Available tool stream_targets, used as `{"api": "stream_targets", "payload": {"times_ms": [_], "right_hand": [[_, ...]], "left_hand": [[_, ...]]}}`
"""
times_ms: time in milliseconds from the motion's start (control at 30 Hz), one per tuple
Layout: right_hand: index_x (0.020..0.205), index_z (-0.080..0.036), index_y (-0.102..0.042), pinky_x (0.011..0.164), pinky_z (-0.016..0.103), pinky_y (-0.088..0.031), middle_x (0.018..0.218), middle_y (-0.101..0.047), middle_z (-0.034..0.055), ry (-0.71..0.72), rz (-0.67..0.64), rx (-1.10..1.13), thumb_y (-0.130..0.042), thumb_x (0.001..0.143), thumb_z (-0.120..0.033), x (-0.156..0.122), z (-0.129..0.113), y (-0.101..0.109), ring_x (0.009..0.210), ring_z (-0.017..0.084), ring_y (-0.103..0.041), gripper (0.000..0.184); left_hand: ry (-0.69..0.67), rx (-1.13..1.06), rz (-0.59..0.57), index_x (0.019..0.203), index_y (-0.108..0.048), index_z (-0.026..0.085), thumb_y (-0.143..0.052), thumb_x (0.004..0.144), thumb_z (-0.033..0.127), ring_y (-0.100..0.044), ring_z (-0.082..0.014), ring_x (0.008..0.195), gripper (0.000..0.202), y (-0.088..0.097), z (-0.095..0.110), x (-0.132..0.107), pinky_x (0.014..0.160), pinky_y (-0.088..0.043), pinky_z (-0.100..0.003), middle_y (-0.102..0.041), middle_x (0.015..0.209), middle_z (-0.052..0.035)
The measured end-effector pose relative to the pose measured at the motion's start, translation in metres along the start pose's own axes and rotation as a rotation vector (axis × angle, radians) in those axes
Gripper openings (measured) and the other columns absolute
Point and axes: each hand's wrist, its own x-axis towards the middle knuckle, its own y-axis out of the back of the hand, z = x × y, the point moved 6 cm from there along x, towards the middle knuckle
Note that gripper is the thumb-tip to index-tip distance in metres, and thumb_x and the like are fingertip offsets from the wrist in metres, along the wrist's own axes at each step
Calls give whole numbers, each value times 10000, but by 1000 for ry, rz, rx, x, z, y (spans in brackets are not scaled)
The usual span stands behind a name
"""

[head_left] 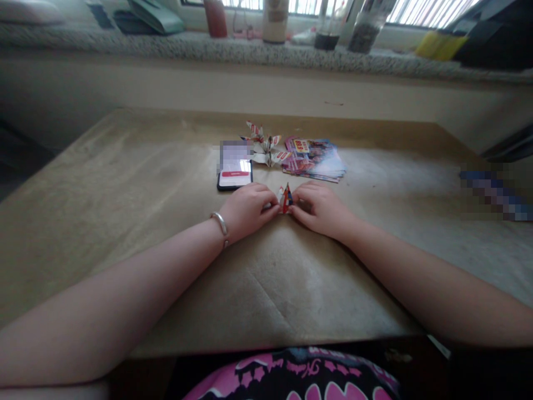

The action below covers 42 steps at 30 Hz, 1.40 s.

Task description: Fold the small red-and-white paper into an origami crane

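A small folded paper piece [286, 199], printed in red, white and blue, stands between my two hands near the middle of the table. My left hand [252, 208], with a silver bangle at the wrist, pinches its left edge between thumb and fingers. On the other side my right hand [318, 206] is closed on the right edge. Just beyond lie folded paper figures [270, 151] with pointed ends, in white and red print. To their left is a phone [235, 180] with a lit screen, and to their right a stack of printed paper sheets [318, 158].
The table [187, 289] has a tan cover. A blurred blue and pink item [495, 191] lies at its right edge. Behind the table, a speckled stone sill [166, 49] carries bottles, a red container [215, 18], a yellow item [441, 44] and a dark bag.
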Motion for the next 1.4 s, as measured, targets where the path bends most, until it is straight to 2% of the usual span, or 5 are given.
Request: {"api": "stream_targets", "payload": {"times_ms": [200,600,800,1000,1400], "right_hand": [[705,-184,-600,656,291,-392,693,-613,33,-140,56,117,-604,770,-237,2,11,-3,691,167,-533,84],[620,-194,-572,781,335,-423,779,-663,40,-137,41,184,-617,780,-243,6,17,-10,768,175,-586,174],[635,-191,-568,759,327,-411,760,-640,38,-163,11,157,-599,792,-249,5,20,-9,756,172,-564,170],[644,-192,-586,732,313,-404,735,-630,31,-172,12,144,-614,780,-255,5,23,-9,724,163,-550,153],[766,-185,-661,713,298,-390,743,-626,27,-118,30,135,-611,802,-268,6,23,-7,729,158,-545,104]], "left_hand": [[36,-38,-6,724,-646,148,-574,845,271,-581,-153,761,187,-2,-6,2,713,-439,-269,-655,780,-50],[256,-96,23,851,-603,175,-667,786,345,-618,-128,696,193,2,-13,-1,588,-407,-218,-688,795,-2],[69,-230,-68,1084,-566,189,-566,864,236,-671,-124,838,225,2,-15,-6,714,-484,-217,-726,913,0],[-243,-79,-106,1185,-603,229,-440,929,214,-643,-148,977,304,6,-6,-10,855,-496,-259,-674,1124,-48],[-273,4,-74,1125,-644,203,-409,932,192,-637,-135,910,304,7,2,-11,805,-518,-240,-658,1081,-65]]}}
